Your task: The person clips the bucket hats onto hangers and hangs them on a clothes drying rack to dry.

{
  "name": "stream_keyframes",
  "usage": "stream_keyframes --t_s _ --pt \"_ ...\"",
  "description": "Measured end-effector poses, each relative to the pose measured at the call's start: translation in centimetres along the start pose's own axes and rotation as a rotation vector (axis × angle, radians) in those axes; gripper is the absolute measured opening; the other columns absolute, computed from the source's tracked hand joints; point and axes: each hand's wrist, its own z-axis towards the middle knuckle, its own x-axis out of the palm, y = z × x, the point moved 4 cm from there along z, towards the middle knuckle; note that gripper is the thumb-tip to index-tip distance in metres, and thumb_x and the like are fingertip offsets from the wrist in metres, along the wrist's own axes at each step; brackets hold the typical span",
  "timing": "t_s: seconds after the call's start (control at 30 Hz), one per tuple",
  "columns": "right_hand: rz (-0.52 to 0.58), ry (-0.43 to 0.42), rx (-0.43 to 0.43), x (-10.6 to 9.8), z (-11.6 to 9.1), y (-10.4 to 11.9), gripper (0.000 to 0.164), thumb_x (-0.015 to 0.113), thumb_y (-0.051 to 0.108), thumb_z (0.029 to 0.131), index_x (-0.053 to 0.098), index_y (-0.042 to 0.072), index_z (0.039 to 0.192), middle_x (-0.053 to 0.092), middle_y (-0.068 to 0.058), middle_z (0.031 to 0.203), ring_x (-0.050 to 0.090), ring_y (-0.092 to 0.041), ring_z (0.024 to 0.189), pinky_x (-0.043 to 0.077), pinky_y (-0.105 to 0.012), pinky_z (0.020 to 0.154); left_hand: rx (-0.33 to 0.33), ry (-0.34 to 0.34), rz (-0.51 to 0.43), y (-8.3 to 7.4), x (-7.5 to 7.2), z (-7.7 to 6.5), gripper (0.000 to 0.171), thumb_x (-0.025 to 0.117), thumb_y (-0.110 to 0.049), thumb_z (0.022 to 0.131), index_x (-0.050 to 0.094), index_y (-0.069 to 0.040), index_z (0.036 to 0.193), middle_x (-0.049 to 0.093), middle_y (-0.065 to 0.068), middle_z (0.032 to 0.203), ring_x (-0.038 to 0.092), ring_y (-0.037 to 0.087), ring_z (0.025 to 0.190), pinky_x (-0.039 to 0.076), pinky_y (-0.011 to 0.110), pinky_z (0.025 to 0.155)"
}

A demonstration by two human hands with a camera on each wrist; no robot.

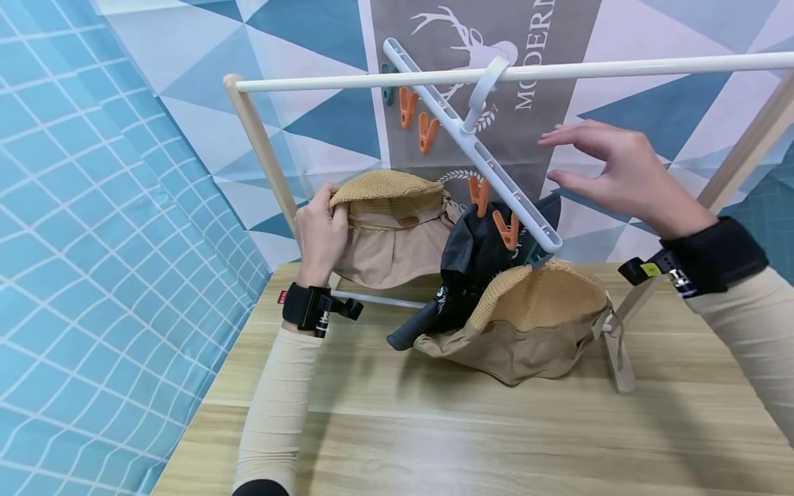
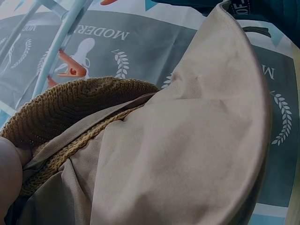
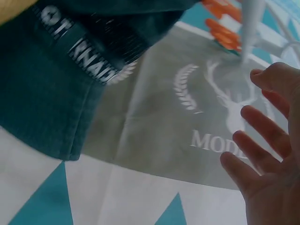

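Note:
On the left, my left hand (image 1: pixel 321 231) grips the edge of a sun hat (image 1: pixel 397 251) with a tan knit part and a beige cloth brim. That brim (image 2: pixel 187 150) fills much of the left wrist view. My right hand (image 1: pixel 611 165) is raised in the air right of the white clip hanger (image 1: pixel 462 131), fingers apart and holding nothing. From the hanger's near half hang a dark hat (image 1: pixel 465 258) with white lettering and a second tan-and-beige sun hat (image 1: pixel 527 344), which partly covers it. How the dark hat is clipped is partly hidden.
The hanger hooks over a white rail (image 1: pixel 608 71) on a wooden-legged rack (image 1: pixel 263 148). Orange clips (image 1: pixel 428 133) and a dark green clip (image 1: pixel 388 84) line its far half. A wood-grain table (image 1: pixel 434 427) lies below; a patterned cloth (image 1: pixel 322 41) hangs behind.

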Motion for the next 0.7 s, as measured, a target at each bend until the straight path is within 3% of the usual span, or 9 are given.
stream_keyframes --t_s 0.13,0.23,0.3,0.37,0.4,0.53,0.63,0.7 --pt "-0.069 0.07 -0.015 0.7 1.4 -0.3 0.054 0.082 0.0 0.099 0.072 0.014 0.15 0.07 -0.019 0.155 0.06 -0.04 0.152 0.034 -0.006 0.119 0.016 0.004 -0.001 1.9 1.5 0.5 0.029 0.055 -0.017 0.113 0.079 -0.008 0.125 0.081 0.024 0.094 0.045 0.025 0.055 0.029 0.033 0.059" --pt "-0.09 0.129 -0.005 1.2 2.3 -0.7 0.053 0.082 0.002 0.1 0.07 0.011 0.152 0.068 -0.024 0.154 0.059 -0.046 0.147 0.047 -0.034 0.128 0.043 -0.006 0.012 4.3 3.5 1.2 0.03 0.053 -0.025 0.114 0.08 -0.018 0.126 0.082 0.018 0.093 0.049 0.023 0.055 0.032 0.034 0.058" --pt "-0.116 0.169 -0.01 1.6 2.9 -1.2 0.053 0.081 0.003 0.101 0.069 0.008 0.152 0.068 -0.026 0.154 0.059 -0.048 0.144 0.05 -0.056 0.123 0.051 -0.005 0.017 4.9 4.5 1.5 0.031 0.053 -0.029 0.114 0.08 -0.022 0.127 0.083 0.015 0.094 0.051 0.023 0.056 0.033 0.036 0.057" --pt "-0.127 0.201 -0.024 2.1 3.4 -1.6 0.053 0.081 0.003 0.101 0.068 0.005 0.152 0.069 -0.028 0.151 0.061 -0.049 0.141 0.049 -0.075 0.114 0.051 0.014 0.013 3.4 4.3 1.5 0.031 0.053 -0.026 0.114 0.08 -0.019 0.128 0.083 0.017 0.095 0.055 0.029 0.058 0.035 0.04 0.058" --pt "-0.137 0.21 -0.035 2.4 3.6 -1.8 0.052 0.081 0.003 0.101 0.068 0.004 0.151 0.069 -0.028 0.15 0.062 -0.049 0.139 0.049 -0.075 0.113 0.046 0.023 0.007 2.4 4.1 1.5 0.031 0.053 -0.024 0.114 0.08 -0.018 0.127 0.083 0.018 0.096 0.056 0.031 0.059 0.035 0.04 0.058" --pt "-0.159 0.225 -0.071 3.4 4.5 -2.5 0.05 0.082 0.003 0.1 0.07 0.002 0.148 0.072 -0.028 0.145 0.069 -0.046 0.122 0.056 -0.067 0.108 0.054 0.055 -0.015 -1.8 2.9 1.7 0.029 0.054 -0.013 0.11 0.078 -0.006 0.123 0.083 0.023 0.099 0.06 0.039 0.065 0.036 0.04 0.064" --pt "-0.197 0.262 -0.066 4.2 5.1 -2.9 0.049 0.08 0.004 0.102 0.068 0.0 0.149 0.071 -0.029 0.145 0.069 -0.04 0.105 0.058 -0.053 0.092 0.053 0.066 -0.015 -2.6 3.3 2.0 0.027 0.055 -0.011 0.109 0.079 -0.006 0.121 0.084 0.022 0.102 0.065 0.04 0.07 0.039 0.04 0.066" --pt "-0.208 0.305 -0.042 4.8 5.6 -3.2 0.05 0.078 0.004 0.103 0.066 -0.001 0.151 0.07 -0.031 0.147 0.07 -0.043 0.106 0.056 -0.053 0.091 0.047 0.069 -0.017 -2.8 3.6 2.1 0.027 0.055 -0.012 0.108 0.079 -0.007 0.12 0.085 0.02 0.103 0.066 0.039 0.072 0.04 0.04 0.066"
